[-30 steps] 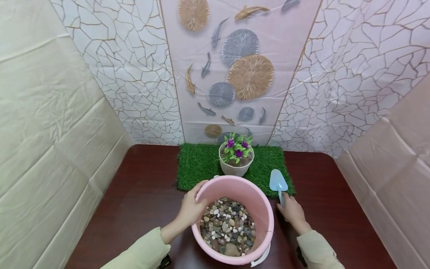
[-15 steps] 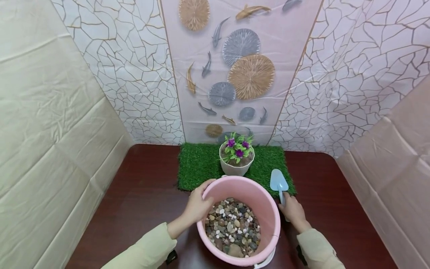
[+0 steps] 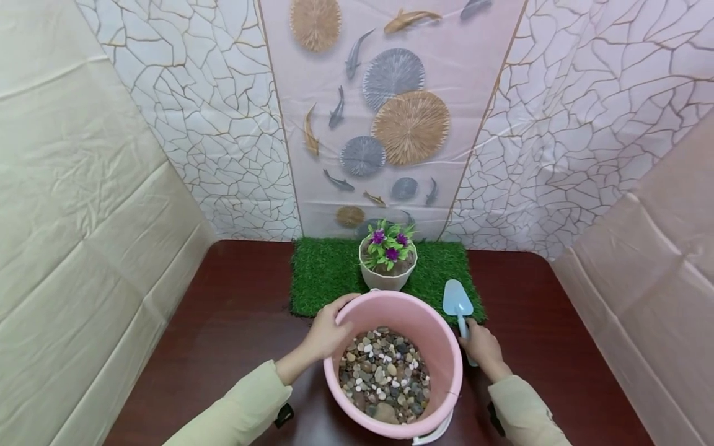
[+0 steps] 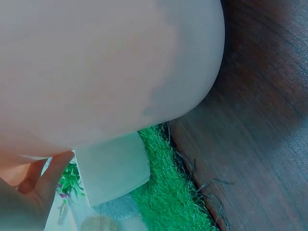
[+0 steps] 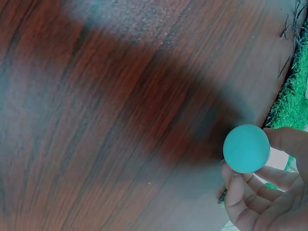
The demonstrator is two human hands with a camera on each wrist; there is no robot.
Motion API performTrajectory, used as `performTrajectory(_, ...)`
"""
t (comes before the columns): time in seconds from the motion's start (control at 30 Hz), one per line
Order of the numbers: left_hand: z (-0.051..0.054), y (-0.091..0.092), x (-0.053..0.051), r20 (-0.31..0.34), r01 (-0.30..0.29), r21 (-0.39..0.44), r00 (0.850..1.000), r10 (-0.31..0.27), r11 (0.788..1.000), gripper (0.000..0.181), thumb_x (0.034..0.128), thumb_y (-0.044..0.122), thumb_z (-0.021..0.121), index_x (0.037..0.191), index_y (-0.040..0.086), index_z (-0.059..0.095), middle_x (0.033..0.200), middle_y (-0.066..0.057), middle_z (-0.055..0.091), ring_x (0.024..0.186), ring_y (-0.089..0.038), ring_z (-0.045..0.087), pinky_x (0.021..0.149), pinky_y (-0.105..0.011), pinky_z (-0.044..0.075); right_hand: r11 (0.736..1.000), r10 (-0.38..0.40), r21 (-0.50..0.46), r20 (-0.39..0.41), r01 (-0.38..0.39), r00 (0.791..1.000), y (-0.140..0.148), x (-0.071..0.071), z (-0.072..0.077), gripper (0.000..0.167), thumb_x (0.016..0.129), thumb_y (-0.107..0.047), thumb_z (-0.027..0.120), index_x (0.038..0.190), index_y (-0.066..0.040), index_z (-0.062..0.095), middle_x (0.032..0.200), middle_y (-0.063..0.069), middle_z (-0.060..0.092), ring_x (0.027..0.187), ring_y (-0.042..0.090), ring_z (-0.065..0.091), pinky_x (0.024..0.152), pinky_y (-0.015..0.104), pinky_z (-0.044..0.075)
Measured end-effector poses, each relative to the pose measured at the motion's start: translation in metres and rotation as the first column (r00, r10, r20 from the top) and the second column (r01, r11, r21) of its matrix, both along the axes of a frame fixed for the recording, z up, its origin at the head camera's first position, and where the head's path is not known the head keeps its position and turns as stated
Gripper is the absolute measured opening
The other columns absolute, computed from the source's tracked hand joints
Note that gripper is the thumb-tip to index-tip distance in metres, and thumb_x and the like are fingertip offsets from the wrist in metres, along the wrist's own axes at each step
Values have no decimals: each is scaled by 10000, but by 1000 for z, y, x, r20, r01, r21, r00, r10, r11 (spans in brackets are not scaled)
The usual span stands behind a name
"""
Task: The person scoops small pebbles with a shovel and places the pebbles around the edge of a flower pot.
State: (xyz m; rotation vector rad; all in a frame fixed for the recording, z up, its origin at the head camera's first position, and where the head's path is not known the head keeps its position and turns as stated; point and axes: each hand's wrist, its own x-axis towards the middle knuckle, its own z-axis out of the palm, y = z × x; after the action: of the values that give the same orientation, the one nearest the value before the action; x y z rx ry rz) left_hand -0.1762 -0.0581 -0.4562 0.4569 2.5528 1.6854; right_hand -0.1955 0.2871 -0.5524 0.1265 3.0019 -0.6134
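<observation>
A pink bucket (image 3: 453, 371) with pebbles (image 3: 385, 378) inside stands at the near middle of the table. My left hand (image 3: 325, 331) grips its upper left rim, thumb on the inner wall; in the left wrist view the bucket's outer side (image 4: 106, 67) fills much of the picture. To the right, my right hand (image 3: 484, 348) holds a light blue trowel (image 3: 458, 298) by its handle, blade pointing away from me. In the right wrist view the handle's round end (image 5: 246, 148) shows between thumb and fingers. The bucket's white handle (image 3: 432, 432) hangs at its near right.
Behind the bucket, a white pot with purple flowers (image 3: 388, 266) stands on a green turf mat (image 3: 323, 272). The dark red table (image 3: 234, 328) extends to both sides. Fabric-covered walls (image 3: 111, 248) enclose the table at left, back and right.
The left hand and the bucket have shifted slightly to the right over the last second. The right hand keeps its hold on the trowel. The view has turned a little.
</observation>
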Motion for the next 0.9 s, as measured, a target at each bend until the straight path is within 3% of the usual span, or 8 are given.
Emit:
performTrajectory(0.23,-6,0,-9,-20,39,2,999,-39,999,525,793,-29,521,1303,92,546,1207,-151,630,1011,-242,612,827,-295,516,1000,-22,-1,-13,22,1000,0,-2,1,500,813,-123,662,1204,134,485,913,310,625,709,376,623,588,489,528)
performTrajectory(0.4,-7,3,-10,-22,43,-9,999,-43,999,500,797,-26,528,1287,73,553,1189,-161,633,1035,-273,613,859,-345,521,999,-37,-1,-18,37,999,3,-2,-1,488,798,-124,647,1191,127,501,888,290,633,683,360,619,575,486,522)
performTrajectory(0.57,-7,3,-10,-13,28,1,1000,-28,1000,475,812,-26,534,1274,80,565,1185,-158,636,1040,-273,617,868,-349,524,999,-48,-2,-72,48,996,4,-3,-4,469,789,-110,614,1177,133,512,877,294,616,708,397,610,603,531,509)
performTrajectory(0.7,-5,2,-9,-3,-15,22,1000,15,1000,434,825,-12,549,1245,87,594,1127,-150,661,872,-193,610,743,-255,493,998,-59,6,-102,60,993,3,-4,-4,447,820,-113,589,1191,123,509,905,315,581,743,438,595,617,555,502)
performTrajectory(0.9,-3,-1,-8,-14,-73,40,997,74,997,338,837,15,585,1170,46,634,863,-125,669,665,-83,522,603,-190,448,998,-58,29,-112,61,992,2,-6,1,437,828,-125,590,1204,85,520,915,304,573,744,446,591,599,555,496)
